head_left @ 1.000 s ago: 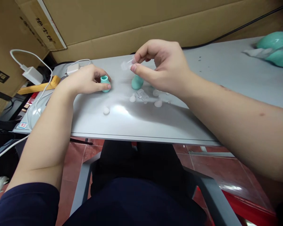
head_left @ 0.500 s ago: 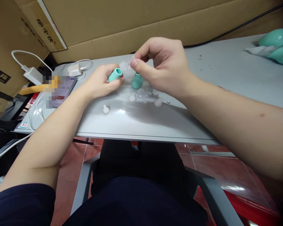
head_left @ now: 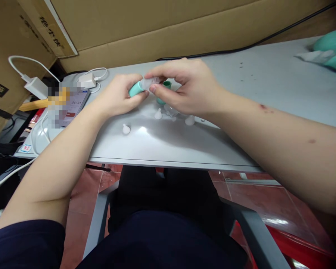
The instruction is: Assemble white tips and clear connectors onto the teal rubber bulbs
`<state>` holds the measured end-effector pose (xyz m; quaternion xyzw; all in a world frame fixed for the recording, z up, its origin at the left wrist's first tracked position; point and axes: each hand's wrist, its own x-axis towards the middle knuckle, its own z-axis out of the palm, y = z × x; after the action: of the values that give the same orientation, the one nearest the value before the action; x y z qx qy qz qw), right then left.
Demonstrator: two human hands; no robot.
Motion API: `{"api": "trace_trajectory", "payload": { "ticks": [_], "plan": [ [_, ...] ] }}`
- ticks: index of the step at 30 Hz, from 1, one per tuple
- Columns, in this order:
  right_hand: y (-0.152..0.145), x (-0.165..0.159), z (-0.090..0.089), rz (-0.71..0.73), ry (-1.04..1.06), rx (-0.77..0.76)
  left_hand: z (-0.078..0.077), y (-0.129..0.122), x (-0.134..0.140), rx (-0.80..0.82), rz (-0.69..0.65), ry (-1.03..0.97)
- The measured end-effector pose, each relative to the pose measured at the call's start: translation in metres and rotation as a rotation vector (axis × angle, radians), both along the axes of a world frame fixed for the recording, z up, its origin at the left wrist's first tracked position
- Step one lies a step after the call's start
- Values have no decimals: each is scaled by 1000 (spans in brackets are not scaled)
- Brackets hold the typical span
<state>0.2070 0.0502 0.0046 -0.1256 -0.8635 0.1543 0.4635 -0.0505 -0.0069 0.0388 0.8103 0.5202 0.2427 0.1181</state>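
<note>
My left hand [head_left: 120,92] is closed around a small teal tube [head_left: 135,89], its mouth turned to the right. Between the thumb and fingers of my right hand [head_left: 184,84] is a clear plastic sleeve [head_left: 150,83], its left end at the tube's mouth. Whether it sits inside the tube or only touches it I cannot tell. Behind my right fingers a second teal piece [head_left: 167,85] stands upright on the table, partly covered. Small white teardrop-shaped pieces [head_left: 158,114] and a clear plastic part [head_left: 170,110] lie below my right hand. Another white piece [head_left: 126,129] lies nearer the front edge.
A phone [head_left: 76,104] with a lit screen lies at the left, near a white charger [head_left: 86,80] and cables. Teal rounded objects [head_left: 332,41] with a pale wrapping are at the far right. A cardboard wall [head_left: 156,30] closes off the back of the grey table [head_left: 257,93].
My right hand has moved slightly left and brought the clear sleeve against the mouth of the teal tube. The left hand stays nearly in place, still gripping the tube.
</note>
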Motion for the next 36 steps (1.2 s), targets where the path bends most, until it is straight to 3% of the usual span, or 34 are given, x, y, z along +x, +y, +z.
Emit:
{"api": "trace_trajectory", "payload": {
  "ticks": [12,19,27,30,36],
  "plan": [
    [14,-2,-12,28,-53,-73,2,3,-7,60,0,150],
    [0,1,-2,53,-40,27,1,3,-8,92,-4,227],
    [1,-1,7,38,-217,37,-2,5,-14,151,-45,379],
    [-11,0,16,-65,-293,-44,-4,9,-19,161,-66,349],
    [-16,5,22,-59,-327,-78,-12,21,-28,162,-124,128]
  ]
}}
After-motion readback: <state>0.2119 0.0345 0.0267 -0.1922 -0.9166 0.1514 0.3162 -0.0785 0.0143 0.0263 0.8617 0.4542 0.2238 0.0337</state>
